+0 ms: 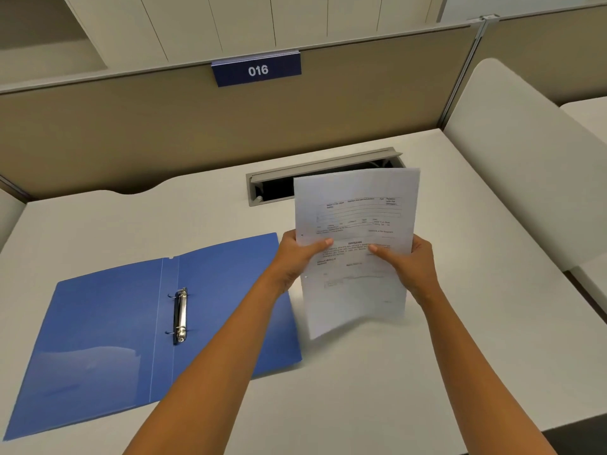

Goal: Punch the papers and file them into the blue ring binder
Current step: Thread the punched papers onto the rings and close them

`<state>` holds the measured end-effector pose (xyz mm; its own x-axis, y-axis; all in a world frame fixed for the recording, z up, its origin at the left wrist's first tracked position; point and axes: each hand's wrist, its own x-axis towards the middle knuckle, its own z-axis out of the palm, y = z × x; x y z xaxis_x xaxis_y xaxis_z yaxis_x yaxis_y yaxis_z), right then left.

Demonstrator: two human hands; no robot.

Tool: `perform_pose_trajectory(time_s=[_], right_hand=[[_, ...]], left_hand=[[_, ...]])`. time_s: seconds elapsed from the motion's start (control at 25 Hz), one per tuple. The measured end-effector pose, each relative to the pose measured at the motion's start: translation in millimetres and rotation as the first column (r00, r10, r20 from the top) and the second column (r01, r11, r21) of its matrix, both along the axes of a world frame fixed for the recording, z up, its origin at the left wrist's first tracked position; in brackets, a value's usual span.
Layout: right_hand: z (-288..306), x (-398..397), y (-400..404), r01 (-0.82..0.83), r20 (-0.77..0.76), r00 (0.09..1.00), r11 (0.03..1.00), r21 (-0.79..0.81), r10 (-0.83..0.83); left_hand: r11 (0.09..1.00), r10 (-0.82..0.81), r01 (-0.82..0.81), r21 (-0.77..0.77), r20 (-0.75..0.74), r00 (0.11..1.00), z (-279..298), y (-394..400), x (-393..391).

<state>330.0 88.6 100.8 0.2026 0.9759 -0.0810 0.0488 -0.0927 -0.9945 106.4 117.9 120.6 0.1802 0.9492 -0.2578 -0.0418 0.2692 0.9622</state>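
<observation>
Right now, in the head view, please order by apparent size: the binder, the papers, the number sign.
1. binder
2. papers, held upright by left hand and right hand
3. number sign, farther away, so unsure

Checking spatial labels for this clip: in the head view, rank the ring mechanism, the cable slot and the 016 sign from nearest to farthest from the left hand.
From the left hand:
1. Cable slot, behind it on the desk.
2. Ring mechanism, to its left in the open binder; close to the slot's distance.
3. 016 sign, up on the partition.
</observation>
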Motion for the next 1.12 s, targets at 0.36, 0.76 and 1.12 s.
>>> perform_pose_trajectory(time_s=[0.36, 0.76, 1.12], right_hand=[[0.1, -19.8, -3.2, 0.122, -0.019, 0.993, 0.983, 0.138, -0.121], [-6.9, -18.2, -8.1, 0.053, 0.008, 0.999, 0.991, 0.126, -0.054], [10.3, -13.4, 4.8, -0.035, 0.062, 0.998, 0.998, 0.056, 0.031]], left_hand=[[0.978, 0.076, -0.068, 0.198, -0.034, 0.997, 2.5, -4.0, 1.9], [0.992, 0.086, -0.081, 0.099, -0.053, 0.995, -27.5, -6.5, 4.7], [1.000, 0.006, -0.005, 0.027, -0.066, 0.998, -10.6, 3.7, -9.0]])
